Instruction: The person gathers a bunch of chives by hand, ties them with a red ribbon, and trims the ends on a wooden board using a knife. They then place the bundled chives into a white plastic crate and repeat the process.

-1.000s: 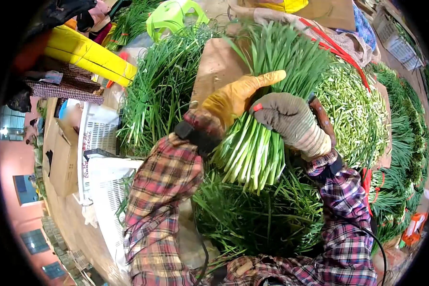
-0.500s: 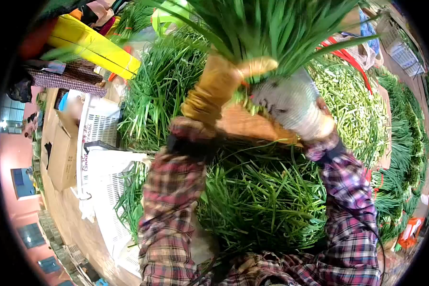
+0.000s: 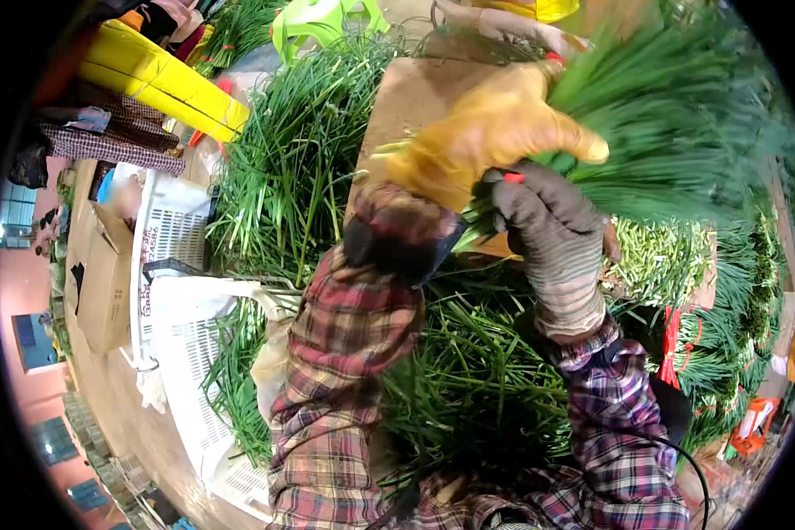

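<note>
A thick bunch of garlic chives (image 3: 680, 132) lies sideways in the air before me, its leaves fanning out to the right and blurred. My left hand (image 3: 495, 132), in a yellow rubber glove, is closed over the stems with its thumb stretched along the bunch. Just below, my right hand (image 3: 552, 230), in a grey knitted glove, has bent fingers at the stem end. A small red band (image 3: 513, 177) shows at those fingertips. Loose chives (image 3: 486, 380) are heaped beneath my forearms. Behind my left hand is a brown board (image 3: 402, 97).
More chives (image 3: 291, 177) are piled to the left, beside a white plastic crate (image 3: 178, 221) and a cardboard box (image 3: 110, 283). Cut stem pieces (image 3: 662, 256) and tied bundles (image 3: 724, 327) lie at right. A green stool (image 3: 327, 22) and another person's arm (image 3: 512, 25) are at the far side.
The bunch has turned from leaves pointing away to leaves pointing right. My left hand has moved right over the stems, and my right hand has come in lower, beside the stem end.
</note>
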Demonstrator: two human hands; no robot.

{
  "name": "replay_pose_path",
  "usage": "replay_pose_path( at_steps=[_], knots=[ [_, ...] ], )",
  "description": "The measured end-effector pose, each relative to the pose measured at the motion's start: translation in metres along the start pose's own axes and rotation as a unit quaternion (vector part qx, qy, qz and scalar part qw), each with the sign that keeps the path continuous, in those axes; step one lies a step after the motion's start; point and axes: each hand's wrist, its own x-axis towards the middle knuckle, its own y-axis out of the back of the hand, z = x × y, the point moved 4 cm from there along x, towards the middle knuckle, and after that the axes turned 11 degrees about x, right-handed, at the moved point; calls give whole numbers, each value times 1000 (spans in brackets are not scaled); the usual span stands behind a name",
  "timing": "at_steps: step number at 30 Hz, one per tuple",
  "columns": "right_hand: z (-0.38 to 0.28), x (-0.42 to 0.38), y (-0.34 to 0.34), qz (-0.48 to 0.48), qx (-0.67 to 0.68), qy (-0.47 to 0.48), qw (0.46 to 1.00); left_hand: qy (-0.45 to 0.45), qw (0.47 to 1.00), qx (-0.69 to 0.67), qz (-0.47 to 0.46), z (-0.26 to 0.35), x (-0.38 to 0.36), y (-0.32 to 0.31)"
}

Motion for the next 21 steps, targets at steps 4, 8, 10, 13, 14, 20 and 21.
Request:
replay_pose_path(
  at_steps=[4, 8, 10, 13, 14, 20, 21],
  knots=[
    [28, -20, 16, 198, 143, -146, 959, 30, 980, 131, -145, -51, 14, -40],
    [61, -12, 30, 228, 209, -187, 932, 130, 951, 183, -211, -70, -20, -15],
    [63, -4, 32, 210, 209, -183, 937, 183, 938, 106, -275, -93, -54, -8],
    [65, 1, 32, 233, 209, -218, 924, 63, 867, 464, -168, -86, -87, -10],
    [68, 2, 32, 239, 209, -218, 923, 73, 849, 504, -142, -83, -93, -18],
    [76, 3, 30, 246, 239, -227, 911, 151, 805, 564, -105, -96, -83, -31],
    [72, 6, 28, 241, 225, -231, 915, 123, 810, 564, -101, -91, -79, -25]
  ],
)
